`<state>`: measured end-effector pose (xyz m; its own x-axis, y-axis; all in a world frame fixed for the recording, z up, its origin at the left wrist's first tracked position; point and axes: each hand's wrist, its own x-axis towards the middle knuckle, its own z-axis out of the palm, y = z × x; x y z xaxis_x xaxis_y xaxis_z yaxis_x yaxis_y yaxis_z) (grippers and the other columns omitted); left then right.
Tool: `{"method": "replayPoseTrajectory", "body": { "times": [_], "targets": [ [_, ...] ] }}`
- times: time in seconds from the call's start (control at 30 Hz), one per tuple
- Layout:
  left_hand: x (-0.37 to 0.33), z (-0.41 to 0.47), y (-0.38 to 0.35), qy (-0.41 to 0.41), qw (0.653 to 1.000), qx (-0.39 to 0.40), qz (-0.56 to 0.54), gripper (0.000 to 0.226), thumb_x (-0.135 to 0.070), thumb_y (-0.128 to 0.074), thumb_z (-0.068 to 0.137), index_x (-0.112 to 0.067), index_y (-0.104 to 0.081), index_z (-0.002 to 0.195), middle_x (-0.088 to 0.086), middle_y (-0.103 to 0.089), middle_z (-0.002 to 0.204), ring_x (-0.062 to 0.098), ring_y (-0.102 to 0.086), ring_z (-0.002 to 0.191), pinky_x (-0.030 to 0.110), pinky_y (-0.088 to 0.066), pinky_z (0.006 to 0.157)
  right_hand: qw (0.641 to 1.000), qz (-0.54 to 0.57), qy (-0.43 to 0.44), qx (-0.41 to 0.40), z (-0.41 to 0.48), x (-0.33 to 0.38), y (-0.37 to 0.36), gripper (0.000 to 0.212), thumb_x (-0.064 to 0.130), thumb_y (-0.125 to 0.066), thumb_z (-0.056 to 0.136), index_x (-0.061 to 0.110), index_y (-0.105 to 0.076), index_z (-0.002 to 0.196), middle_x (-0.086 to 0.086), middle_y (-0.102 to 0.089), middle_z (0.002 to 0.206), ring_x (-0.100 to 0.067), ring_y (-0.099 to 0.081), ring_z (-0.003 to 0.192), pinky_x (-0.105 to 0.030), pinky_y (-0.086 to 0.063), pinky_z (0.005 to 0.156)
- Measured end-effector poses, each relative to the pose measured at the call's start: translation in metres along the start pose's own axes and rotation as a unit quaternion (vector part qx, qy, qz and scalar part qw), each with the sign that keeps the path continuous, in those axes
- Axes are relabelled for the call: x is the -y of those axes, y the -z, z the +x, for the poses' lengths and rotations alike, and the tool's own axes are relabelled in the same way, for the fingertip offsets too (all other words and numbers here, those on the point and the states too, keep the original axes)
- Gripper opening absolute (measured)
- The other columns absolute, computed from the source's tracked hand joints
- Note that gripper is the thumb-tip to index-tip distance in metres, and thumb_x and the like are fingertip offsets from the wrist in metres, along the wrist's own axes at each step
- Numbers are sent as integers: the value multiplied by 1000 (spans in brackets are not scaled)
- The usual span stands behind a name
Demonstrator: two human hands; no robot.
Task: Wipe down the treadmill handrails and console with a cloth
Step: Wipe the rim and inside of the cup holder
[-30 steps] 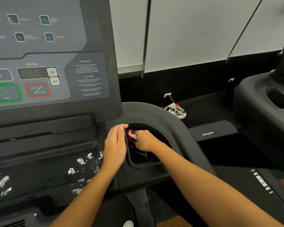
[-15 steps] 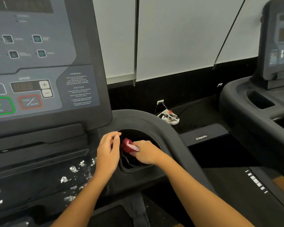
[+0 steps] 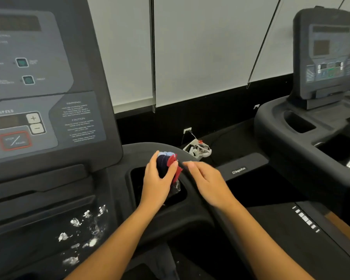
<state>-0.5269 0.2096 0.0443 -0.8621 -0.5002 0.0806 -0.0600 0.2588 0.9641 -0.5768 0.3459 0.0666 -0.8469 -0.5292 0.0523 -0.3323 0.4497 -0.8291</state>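
At frame centre my left hand [image 3: 155, 184] grips the bunched cloth [image 3: 163, 164] above the cup pocket [image 3: 136, 183]. My right hand [image 3: 208, 182] hovers beside it, fingers relaxed, empty. I judge the cloth light, soft and floppy, best held round the wad.

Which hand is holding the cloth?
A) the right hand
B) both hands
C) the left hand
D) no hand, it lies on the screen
C: the left hand has its fingers and thumb curled round the bunched cloth over the cup holder, while the right hand is open beside it and grips nothing.
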Motion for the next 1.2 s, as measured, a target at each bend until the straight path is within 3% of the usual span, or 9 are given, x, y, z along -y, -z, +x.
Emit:
{"method": "replayPoseTrajectory", "body": {
  "times": [0.1,0.17,0.27,0.5,0.7,0.87,1.0,1.1,1.2],
  "targets": [
    [13,26,-15,-86,980,-13,180,76,-50,-55,85,-20,-20,146,2,-37,140,16,-36,128,34,-32,105,951,-306,-13,-40,4,-44,5,46,35,-33,101,16,-36,143,-2,-36,149,-19,-25,141,-28,-19,113],
    [23,39,-26,-98,934,30,342,76,-57,-44,87,-20,-15,147,7,-25,149,22,-22,137,40,-18,111,941,-333,-59,-3,0,-59,1,50,37,-26,102,19,-21,149,-2,-21,156,-23,-11,145,-34,-11,116],
    [31,39,-36,-121,875,78,463,70,-62,-31,89,-22,-18,146,11,-15,153,24,-14,141,41,-7,113,967,-242,-80,-10,-6,-63,-2,49,36,-24,102,23,-18,150,1,-24,155,-17,-16,144,-29,-12,115],
    [38,-12,-48,-273,880,30,388,53,-56,-38,86,-19,-60,117,2,-60,114,17,-56,107,34,-30,96,976,-195,-91,-33,-5,-62,-3,46,34,-25,102,25,-24,147,1,-34,150,-11,-29,138,-28,-26,109],
    [40,-2,-38,-251,849,37,463,58,-58,-30,88,-19,-55,123,2,-61,121,20,-55,116,47,-39,96,978,-184,-78,-54,-6,-65,-2,45,33,-26,102,23,-28,146,3,-38,147,-10,-33,135,-24,-26,107],
    [33,26,-26,-164,846,52,505,69,-59,-16,88,-16,-43,134,5,-51,131,21,-43,124,44,-24,106,975,-198,-83,-60,-4,-69,-2,47,36,-25,101,23,-29,146,2,-40,146,-13,-35,134,-30,-30,107],
    [22,8,-27,-145,894,85,415,47,-51,-29,94,-22,-52,123,-4,-53,121,12,-42,119,37,-18,108,973,-204,-85,-65,-5,-68,-3,47,37,-26,101,23,-30,146,1,-42,145,-16,-37,133,-34,-32,105],
    [-1,-19,-19,-9,975,139,174,43,-49,-37,94,-18,-61,110,-1,-65,104,9,-57,99,30,-39,98,974,-197,-87,-66,-6,-70,-2,48,39,-28,100,24,-30,146,1,-41,146,-17,-36,134,-36,-32,105],
    [-10,-44,3,144,978,101,-112,42,-52,-39,91,-24,-66,108,-3,-71,100,9,-64,97,26,-45,92,975,-197,-80,-58,-5,-72,-2,51,41,-29,100,21,-29,146,-1,-39,147,-19,-34,135,-37,-31,107]
  ]
}}
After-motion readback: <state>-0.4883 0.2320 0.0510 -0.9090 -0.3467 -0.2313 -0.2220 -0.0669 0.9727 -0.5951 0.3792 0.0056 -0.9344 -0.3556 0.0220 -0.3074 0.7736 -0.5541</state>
